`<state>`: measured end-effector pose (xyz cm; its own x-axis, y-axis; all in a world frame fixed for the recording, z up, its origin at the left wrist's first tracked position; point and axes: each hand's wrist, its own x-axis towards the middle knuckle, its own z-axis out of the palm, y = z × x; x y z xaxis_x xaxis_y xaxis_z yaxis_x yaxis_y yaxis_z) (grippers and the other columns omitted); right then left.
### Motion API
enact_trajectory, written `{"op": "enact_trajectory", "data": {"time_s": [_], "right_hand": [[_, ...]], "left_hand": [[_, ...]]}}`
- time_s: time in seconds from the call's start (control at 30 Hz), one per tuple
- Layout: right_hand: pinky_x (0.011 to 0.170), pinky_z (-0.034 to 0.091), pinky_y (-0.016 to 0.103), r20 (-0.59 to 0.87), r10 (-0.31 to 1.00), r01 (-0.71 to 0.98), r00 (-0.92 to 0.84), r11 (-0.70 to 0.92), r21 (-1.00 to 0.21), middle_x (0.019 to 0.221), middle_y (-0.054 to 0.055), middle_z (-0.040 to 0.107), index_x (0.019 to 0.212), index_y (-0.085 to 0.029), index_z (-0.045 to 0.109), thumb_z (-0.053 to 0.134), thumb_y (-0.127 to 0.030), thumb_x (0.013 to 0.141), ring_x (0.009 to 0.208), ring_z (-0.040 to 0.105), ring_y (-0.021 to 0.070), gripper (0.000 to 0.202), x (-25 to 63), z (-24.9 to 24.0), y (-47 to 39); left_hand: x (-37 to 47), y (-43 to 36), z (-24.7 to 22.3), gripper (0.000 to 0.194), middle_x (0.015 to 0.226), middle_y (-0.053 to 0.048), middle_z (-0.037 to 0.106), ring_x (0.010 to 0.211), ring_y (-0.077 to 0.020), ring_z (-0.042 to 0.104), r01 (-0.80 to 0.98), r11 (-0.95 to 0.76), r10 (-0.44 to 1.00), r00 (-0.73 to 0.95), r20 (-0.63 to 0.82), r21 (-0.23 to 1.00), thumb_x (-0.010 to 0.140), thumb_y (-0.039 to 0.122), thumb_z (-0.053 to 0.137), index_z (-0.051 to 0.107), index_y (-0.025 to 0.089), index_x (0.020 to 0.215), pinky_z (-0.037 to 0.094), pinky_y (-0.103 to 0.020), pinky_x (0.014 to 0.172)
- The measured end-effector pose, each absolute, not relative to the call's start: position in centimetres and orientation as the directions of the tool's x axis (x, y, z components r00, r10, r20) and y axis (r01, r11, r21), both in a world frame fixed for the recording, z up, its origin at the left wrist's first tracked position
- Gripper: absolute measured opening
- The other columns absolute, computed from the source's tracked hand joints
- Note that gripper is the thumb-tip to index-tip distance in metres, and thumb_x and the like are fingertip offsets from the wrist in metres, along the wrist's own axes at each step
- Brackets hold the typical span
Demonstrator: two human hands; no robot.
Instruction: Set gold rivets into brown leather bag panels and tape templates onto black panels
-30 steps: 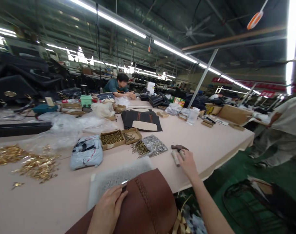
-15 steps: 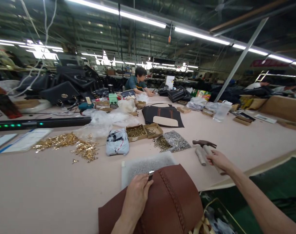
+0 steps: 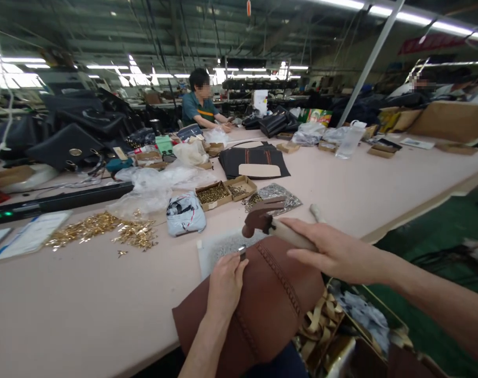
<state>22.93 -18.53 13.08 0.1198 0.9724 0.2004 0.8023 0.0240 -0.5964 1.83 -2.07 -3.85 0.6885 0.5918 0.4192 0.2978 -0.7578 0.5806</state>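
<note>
My left hand (image 3: 225,281) pinches a small metal punch (image 3: 242,252) at the far edge of a brown leather piece (image 3: 278,299) with two braided seams. Under that edge lies a translucent white pad (image 3: 211,249). My right hand (image 3: 327,249) is wrapped round the pale handle of a hammer (image 3: 260,218), whose head hangs above the leather, just right of and beyond the punch. The leather rests partly on the table and partly over its near edge. A pale rod (image 3: 316,212) lies behind my right hand, partly hidden.
Beyond the pad are a grey plastic packet (image 3: 186,214), boxes of small rivets (image 3: 213,195) and a bag of rings (image 3: 280,198). Gold metal pieces (image 3: 134,233) lie left. Black leather pieces (image 3: 254,160) lie farther back. A person (image 3: 201,105) sits across the table (image 3: 85,310).
My right hand has lifted the hammer off the table and brought it left, over the leather. My left hand still holds the punch. The view has shifted to the right and down.
</note>
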Motion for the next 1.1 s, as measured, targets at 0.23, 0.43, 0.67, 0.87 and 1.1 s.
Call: {"op": "enact_trajectory", "data": {"time_s": [0.23, 0.43, 0.67, 0.87, 1.1], "right_hand": [[0.089, 0.060, 0.041, 0.172, 0.985, 0.831, 0.009, 0.088, -0.549, 0.120, 0.008, 0.076, 0.143, -0.026, 0.062, 0.071, -0.027, 0.091, 0.104, 0.074, 0.0312, 0.053, 20.8, 14.1, -17.4], [0.096, 0.058, 0.042, 0.474, 0.871, 0.869, 0.126, 0.134, -0.477, 0.131, 0.004, 0.071, 0.151, -0.031, 0.051, 0.064, -0.042, 0.099, 0.114, 0.069, 0.0294, 0.055, 19.2, 20.5, -17.8], [0.081, 0.061, 0.035, 0.244, 0.968, 0.845, 0.055, 0.085, -0.528, 0.114, 0.009, 0.077, 0.150, -0.022, 0.054, 0.069, -0.029, 0.091, 0.096, 0.075, 0.0281, 0.061, 19.4, 15.0, -17.7], [0.065, 0.059, 0.033, 0.001, 0.960, 0.639, 0.278, -0.184, -0.747, 0.094, 0.007, 0.077, 0.157, -0.027, 0.047, 0.067, -0.043, 0.096, 0.080, 0.074, 0.0252, 0.066, 23.1, 12.9, -20.2], [0.041, 0.034, 0.020, -0.053, 0.752, 0.130, 0.657, -0.183, -0.975, 0.058, -0.011, 0.045, 0.140, -0.023, 0.049, 0.082, -0.048, 0.083, 0.045, 0.042, 0.0104, 0.070, 30.9, 6.1, -21.2]], "left_hand": [[1.7, -2.1, -3.8, 0.025, 0.102, -0.009, 0.076, 0.100, -0.0259, 0.071, 0.315, -0.756, 0.596, 0.692, 0.406, 0.573, 0.103, 0.025, 0.054, 0.072, 0.019, 0.086, 0.060, -0.047, 0.093], [1.8, -1.8, -4.9, 0.025, 0.100, -0.009, 0.078, 0.099, -0.0262, 0.073, 0.307, -0.796, 0.574, 0.655, 0.492, 0.521, 0.103, 0.028, 0.054, 0.073, 0.018, 0.090, 0.061, -0.047, 0.094], [1.5, -2.0, -4.4, 0.024, 0.102, -0.009, 0.077, 0.098, -0.0255, 0.072, 0.311, -0.775, 0.589, 0.670, 0.452, 0.550, 0.102, 0.025, 0.054, 0.071, 0.020, 0.086, 0.061, -0.046, 0.092], [1.4, -2.1, -4.1, 0.023, 0.097, -0.008, 0.076, 0.095, -0.0264, 0.072, 0.313, -0.773, 0.592, 0.666, 0.453, 0.552, 0.101, 0.024, 0.057, 0.070, 0.019, 0.082, 0.061, -0.047, 0.089], [1.2, -2.2, -4.3, 0.014, 0.106, -0.007, 0.076, 0.101, -0.0279, 0.070, 0.297, -0.732, 0.628, 0.643, 0.438, 0.613, 0.098, 0.023, 0.061, 0.072, 0.021, 0.089, 0.059, -0.048, 0.094]]}}
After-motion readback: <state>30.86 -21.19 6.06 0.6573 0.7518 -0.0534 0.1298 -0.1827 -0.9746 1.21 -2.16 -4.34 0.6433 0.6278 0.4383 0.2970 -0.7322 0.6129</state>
